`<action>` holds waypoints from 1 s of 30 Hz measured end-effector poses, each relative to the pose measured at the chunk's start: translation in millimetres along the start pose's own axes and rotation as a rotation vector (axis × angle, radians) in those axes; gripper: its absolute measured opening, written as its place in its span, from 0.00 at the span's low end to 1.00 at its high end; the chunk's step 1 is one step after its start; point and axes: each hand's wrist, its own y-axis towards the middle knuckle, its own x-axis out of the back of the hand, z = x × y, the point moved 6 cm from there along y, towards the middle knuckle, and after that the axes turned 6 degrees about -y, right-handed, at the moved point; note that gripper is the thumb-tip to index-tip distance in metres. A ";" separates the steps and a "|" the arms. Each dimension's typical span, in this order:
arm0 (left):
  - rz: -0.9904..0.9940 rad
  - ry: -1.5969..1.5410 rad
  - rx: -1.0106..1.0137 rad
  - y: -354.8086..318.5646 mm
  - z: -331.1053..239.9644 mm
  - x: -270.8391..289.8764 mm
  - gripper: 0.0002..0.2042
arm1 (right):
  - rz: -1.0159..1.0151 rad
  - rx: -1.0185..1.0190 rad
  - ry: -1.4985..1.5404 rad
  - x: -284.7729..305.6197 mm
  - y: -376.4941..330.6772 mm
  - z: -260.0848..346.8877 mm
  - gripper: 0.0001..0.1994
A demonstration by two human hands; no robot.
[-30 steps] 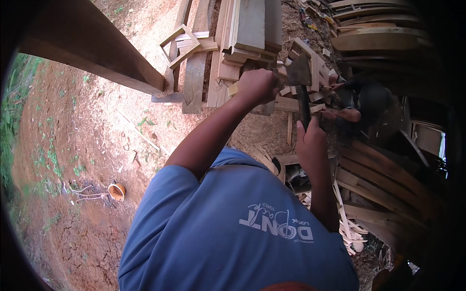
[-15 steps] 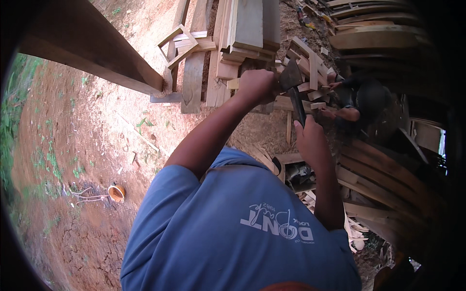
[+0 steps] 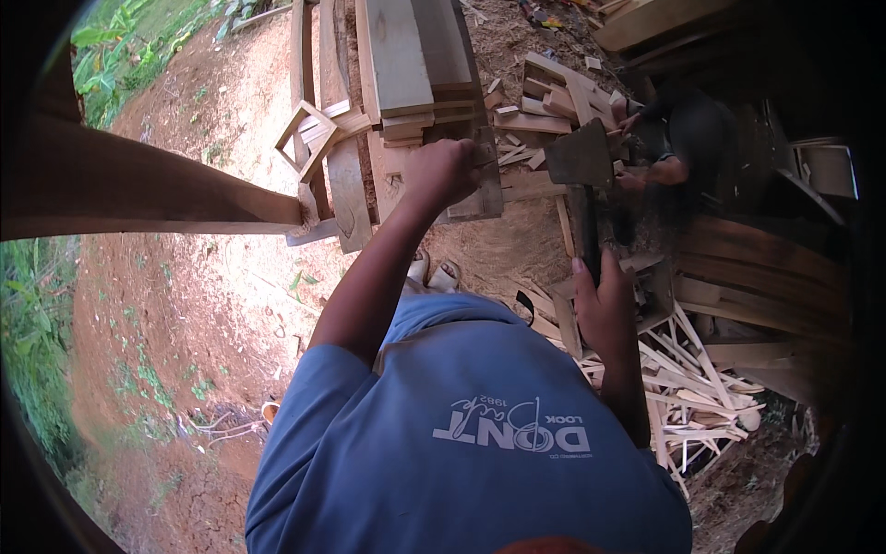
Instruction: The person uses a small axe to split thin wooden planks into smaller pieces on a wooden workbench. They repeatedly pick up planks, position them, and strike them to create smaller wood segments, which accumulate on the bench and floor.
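My right hand [image 3: 604, 300] is wrapped round the dark handle of a broad-bladed chopping knife [image 3: 580, 157]. Its flat blade widens away from the handle and points forward, clear of my left hand. My left hand [image 3: 443, 173] is closed in front of the near end of a stack of sawn planks [image 3: 397, 69]. Whatever its fingers hold is hidden behind the knuckles.
A small wooden frame [image 3: 309, 138] lies on boards left of the stack. A thick post [image 3: 185, 189] slants in from the left. Cut pieces [image 3: 554, 97] lie right of the stack, beside a crouching person [image 3: 692, 152]. Offcut strips [image 3: 692, 397] are heaped at lower right.
The knife has swung to the right, away from my left hand, and my right hand has come lower. My left hand sits further left in the picture; the whole view has shifted.
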 end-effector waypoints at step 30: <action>0.101 0.228 0.232 -21.3 27.9 -116.8 0.15 | -0.022 -0.026 0.261 -132.8 9.8 -118.7 0.13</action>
